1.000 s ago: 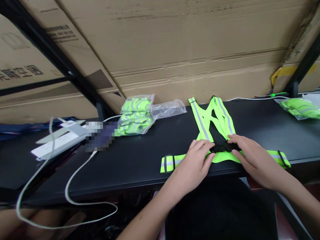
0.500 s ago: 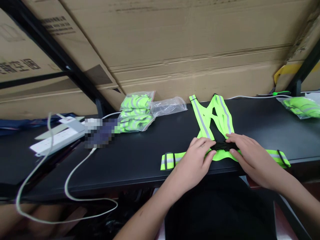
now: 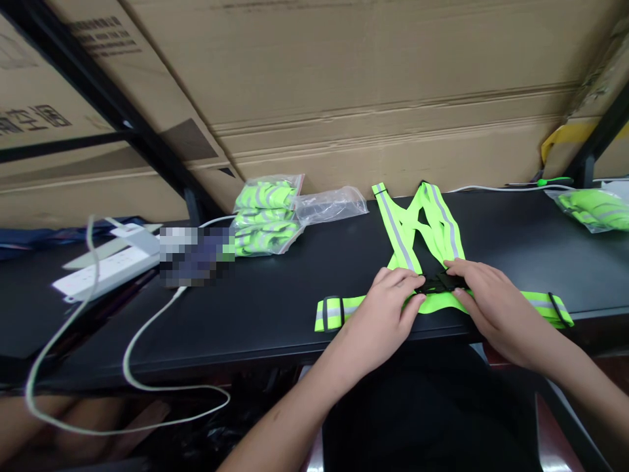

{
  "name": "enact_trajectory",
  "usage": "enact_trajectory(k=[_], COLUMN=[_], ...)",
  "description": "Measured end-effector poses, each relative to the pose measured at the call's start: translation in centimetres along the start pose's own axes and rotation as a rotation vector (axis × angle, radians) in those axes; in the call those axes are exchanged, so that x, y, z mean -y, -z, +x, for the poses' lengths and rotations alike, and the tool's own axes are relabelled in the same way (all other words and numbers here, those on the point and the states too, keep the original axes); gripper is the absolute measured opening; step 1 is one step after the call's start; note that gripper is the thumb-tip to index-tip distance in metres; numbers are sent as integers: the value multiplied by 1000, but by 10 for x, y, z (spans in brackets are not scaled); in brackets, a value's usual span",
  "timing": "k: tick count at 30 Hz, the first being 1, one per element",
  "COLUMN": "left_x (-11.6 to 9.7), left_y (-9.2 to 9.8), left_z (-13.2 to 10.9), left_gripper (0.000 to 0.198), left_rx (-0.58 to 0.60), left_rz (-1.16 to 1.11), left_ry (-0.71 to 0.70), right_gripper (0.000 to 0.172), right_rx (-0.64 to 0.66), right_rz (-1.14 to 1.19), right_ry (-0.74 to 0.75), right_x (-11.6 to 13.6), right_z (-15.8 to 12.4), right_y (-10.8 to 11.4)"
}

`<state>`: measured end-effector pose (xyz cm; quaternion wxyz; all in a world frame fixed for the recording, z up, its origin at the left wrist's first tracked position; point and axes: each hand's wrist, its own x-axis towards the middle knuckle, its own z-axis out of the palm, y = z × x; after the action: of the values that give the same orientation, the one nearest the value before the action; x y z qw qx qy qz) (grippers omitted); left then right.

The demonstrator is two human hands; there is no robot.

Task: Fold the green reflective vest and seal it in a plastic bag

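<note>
Left hand [image 3: 381, 314] and right hand [image 3: 491, 305] drawn slightly closer together over black buckle [image 3: 439, 283] of neon vest [image 3: 422, 236]; buckle halves now appear joined. Camera view shifted slightly down-left.

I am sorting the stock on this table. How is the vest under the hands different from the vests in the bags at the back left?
The vest under the hands lies unpacked and spread flat on the table; the bagged vests are folded small.
The spread vest is touched by the left hand and right hand at its black buckle; the bagged vests lie untouched.
Both are neon yellow-green with grey stripes.
</note>
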<state>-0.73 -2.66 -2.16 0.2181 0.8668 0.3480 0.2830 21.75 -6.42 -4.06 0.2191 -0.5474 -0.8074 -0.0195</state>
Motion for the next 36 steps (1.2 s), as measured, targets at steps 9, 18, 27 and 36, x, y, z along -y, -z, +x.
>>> enact_trajectory(k=[9,18,27,36], left_x=[7,11,14,2], left_y=[-6,-7,-6,1], left_z=[2,5,10,3], left_gripper=[27,28,27,30], left_rx=[-25,-10,-7,7], left_rz=[18,60,-18,-45], left_ry=[-60,-106,-43,-1], right_gripper=[42,44,45,44], right_rx=[108,98,233,116], right_rz=[-85,-110,67,20], right_ry=[178,196,168,187], right_x=[8,9,8,8], right_z=[5,4,19,13], right_y=[-1,-10,8,5])
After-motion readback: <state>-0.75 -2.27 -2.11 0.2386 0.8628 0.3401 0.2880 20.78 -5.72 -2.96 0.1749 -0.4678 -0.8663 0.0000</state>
